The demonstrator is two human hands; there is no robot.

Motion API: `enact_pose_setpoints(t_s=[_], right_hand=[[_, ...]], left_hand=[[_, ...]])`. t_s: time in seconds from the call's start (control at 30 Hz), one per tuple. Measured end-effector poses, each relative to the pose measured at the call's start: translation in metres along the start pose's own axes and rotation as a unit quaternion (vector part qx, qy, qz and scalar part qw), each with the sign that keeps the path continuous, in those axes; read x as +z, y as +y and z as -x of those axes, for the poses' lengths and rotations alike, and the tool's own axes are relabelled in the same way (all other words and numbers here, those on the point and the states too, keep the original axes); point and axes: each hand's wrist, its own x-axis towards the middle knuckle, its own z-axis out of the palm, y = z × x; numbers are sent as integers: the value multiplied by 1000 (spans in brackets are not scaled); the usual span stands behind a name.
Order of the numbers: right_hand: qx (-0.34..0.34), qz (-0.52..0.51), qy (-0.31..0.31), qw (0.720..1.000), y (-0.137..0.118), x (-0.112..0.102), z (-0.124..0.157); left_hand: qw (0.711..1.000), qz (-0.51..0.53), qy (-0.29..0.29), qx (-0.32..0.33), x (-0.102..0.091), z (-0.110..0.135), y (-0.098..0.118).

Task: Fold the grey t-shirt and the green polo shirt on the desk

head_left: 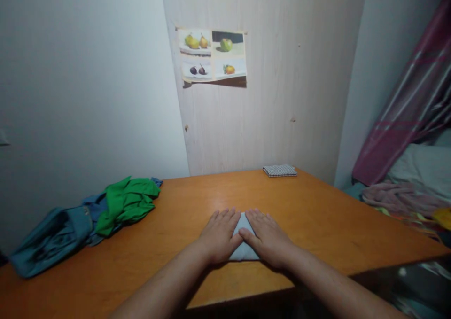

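A small folded pale blue cloth (243, 244) lies on the orange wooden table (317, 215) near its front edge. My left hand (219, 237) rests flat on the cloth's left side, fingers stretched out and together. My right hand (267, 237) lies flat on its right side, thumb pointing inward toward the left hand. Both palms press down on the cloth and cover most of it; only a strip between the hands shows.
A crumpled green garment (127, 204) and a blue garment (56, 237) lie heaped at the table's left. A folded striped cloth (280, 170) sits at the far edge by the wall. A fruit picture (211, 56) hangs on the wall. Bedding (405, 197) lies to the right.
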Motion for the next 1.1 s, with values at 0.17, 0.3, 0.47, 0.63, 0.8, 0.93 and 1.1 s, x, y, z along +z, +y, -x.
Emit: enact_pose_setpoints(t_s=[0.17,0.3,0.47,0.63,0.8,0.93,1.1], right_hand=[[6,-7,7,1000,0,3,-3],[7,2,4,1000,-1,2,-4],[8,18,-6,1000,-4,-1,-3],[14,24,-17,999,-6,-2,-3],[-3,6,-43,999,-3,-12,-3],[-56,-8,-33,998,5,-27,10],[-106,27,-45,993,18,-28,34]], left_hand=[[999,26,15,-41,5,18,-9],[998,45,17,-49,9,22,-15],[997,56,7,-42,7,21,-20],[995,83,23,-43,-2,37,-29],[986,134,96,-27,-17,61,-31],[991,102,85,1,-23,75,-22],[997,56,45,-4,-14,79,-18]])
